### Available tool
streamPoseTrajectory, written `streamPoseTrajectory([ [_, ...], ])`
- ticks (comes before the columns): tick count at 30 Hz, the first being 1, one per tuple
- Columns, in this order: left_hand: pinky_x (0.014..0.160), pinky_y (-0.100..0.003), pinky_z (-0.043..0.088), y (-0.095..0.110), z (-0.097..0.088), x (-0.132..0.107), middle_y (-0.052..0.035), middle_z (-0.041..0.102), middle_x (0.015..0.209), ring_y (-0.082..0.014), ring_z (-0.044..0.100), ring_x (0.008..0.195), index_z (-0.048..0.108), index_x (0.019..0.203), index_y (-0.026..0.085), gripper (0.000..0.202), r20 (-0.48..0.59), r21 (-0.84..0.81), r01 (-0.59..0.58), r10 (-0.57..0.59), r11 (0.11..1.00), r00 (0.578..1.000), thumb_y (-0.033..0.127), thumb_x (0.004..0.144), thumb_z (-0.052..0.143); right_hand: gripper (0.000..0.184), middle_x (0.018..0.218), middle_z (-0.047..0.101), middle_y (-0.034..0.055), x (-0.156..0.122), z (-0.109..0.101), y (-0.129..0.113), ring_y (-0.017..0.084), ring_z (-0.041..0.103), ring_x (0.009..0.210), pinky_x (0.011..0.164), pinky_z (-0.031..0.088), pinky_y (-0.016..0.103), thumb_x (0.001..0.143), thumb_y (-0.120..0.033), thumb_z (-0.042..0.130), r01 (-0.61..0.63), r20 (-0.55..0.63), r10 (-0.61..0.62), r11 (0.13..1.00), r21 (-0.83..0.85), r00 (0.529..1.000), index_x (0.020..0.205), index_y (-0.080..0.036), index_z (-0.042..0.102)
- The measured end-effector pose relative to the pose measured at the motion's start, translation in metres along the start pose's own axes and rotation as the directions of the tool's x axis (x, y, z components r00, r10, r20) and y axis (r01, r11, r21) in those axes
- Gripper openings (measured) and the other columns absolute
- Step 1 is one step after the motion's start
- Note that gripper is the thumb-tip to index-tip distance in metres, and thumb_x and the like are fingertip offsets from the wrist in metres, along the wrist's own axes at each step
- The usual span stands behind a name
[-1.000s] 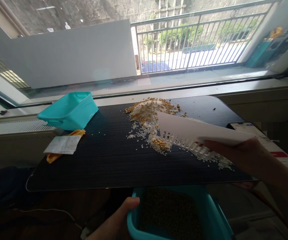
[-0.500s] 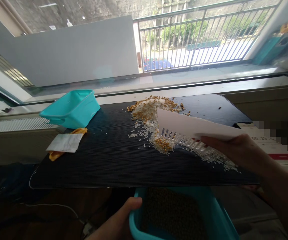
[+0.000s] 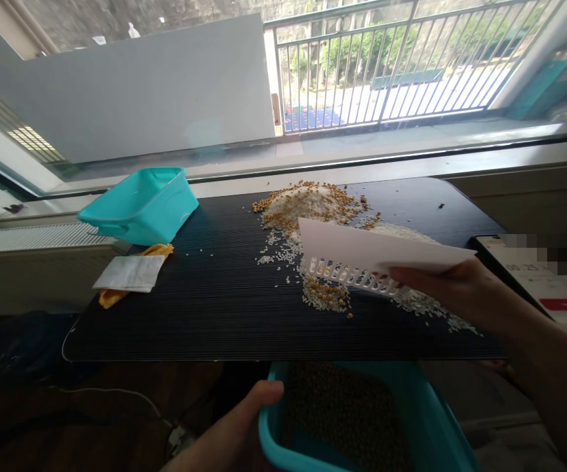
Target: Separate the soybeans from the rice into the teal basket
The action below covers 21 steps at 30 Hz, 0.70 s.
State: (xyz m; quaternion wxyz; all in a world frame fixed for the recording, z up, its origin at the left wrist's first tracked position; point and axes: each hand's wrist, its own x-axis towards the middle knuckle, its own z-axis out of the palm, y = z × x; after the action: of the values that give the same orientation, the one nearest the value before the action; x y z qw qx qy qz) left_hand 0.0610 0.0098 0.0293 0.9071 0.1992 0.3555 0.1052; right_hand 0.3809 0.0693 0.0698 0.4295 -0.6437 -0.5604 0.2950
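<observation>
My right hand (image 3: pixel 460 288) grips a white slotted plastic scraper (image 3: pixel 376 249) by its right end. Its slotted edge hangs low over the black tabletop (image 3: pixel 214 314), above loose grains. Behind it rises a heap of white rice and yellow beans (image 3: pixel 312 204). A small patch of rice and beans (image 3: pixel 327 295) lies in front of the slots, and more rice (image 3: pixel 425 305) trails off to the right. Below the table's front edge, my left hand (image 3: pixel 244 410) holds the rim of a teal bin (image 3: pixel 268 432), thumb on top. Dark, small grains partly cover the bin's bottom.
A second teal bin (image 3: pixel 165 213) stands at the table's left back corner. Near it a folded white paper (image 3: pixel 130 273) lies on an orange cloth (image 3: pixel 111 298). A device showing digits (image 3: pixel 514 269) is at the right. Behind the table runs a window sill (image 3: pixel 234 187).
The scraper has shifted slightly left and nearer to me over the grains. A bean now lies loose in front of the small patch. My left hand keeps its hold on the bin.
</observation>
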Motion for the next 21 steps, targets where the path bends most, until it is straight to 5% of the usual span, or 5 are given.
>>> streamPoseTrajectory([
  [4, 0.101, -0.048, 0.042, -0.003, -0.007, 0.015, -0.0101, 0.073, 0.109, -0.0341, 0.061, 0.114, 0.058, 0.129, 0.024, 0.067, -0.023, -0.012, 0.024, -0.025, 1.0, 0.999, 0.061, 0.073, 0.062, 0.035, 0.075, 0.074, 0.0035, -0.008, -0.002, -0.011, 0.025, 0.07, 0.078, 0.081, 0.059, 0.043, 0.052, -0.056, 0.076, -0.008, 0.055, 0.008, 1.0, -0.008, 0.998, 0.068, -0.026, 0.076],
  [13, 0.1, -0.038, 0.042, -0.01, -0.018, 0.015, -0.0075, 0.074, 0.11, -0.0242, 0.065, 0.108, 0.066, 0.119, 0.018, 0.048, -0.057, -0.035, -0.01, 0.008, 0.999, 0.998, 0.051, 0.089, 0.048, 0.032, 0.058, 0.069, 0.0013, -0.026, -0.024, -0.003, 0.028, 0.07, 0.072, 0.07, 0.061, 0.039, 0.048, -0.056, 0.079, -0.102, -0.028, 0.1, 0.992, -0.072, 0.995, 0.061, -0.027, 0.075],
  [21, 0.091, -0.037, 0.048, -0.015, -0.02, 0.018, -0.009, 0.075, 0.104, -0.0248, 0.065, 0.104, 0.067, 0.116, 0.017, 0.051, -0.091, -0.031, 0.021, -0.024, 0.999, 0.996, 0.055, 0.085, 0.052, 0.043, 0.075, 0.074, 0.0025, -0.039, -0.038, 0.005, 0.027, 0.071, 0.068, 0.065, 0.061, 0.039, 0.046, -0.064, 0.076, -0.117, -0.071, 0.104, 0.969, -0.218, 0.992, 0.07, -0.029, 0.077],
])
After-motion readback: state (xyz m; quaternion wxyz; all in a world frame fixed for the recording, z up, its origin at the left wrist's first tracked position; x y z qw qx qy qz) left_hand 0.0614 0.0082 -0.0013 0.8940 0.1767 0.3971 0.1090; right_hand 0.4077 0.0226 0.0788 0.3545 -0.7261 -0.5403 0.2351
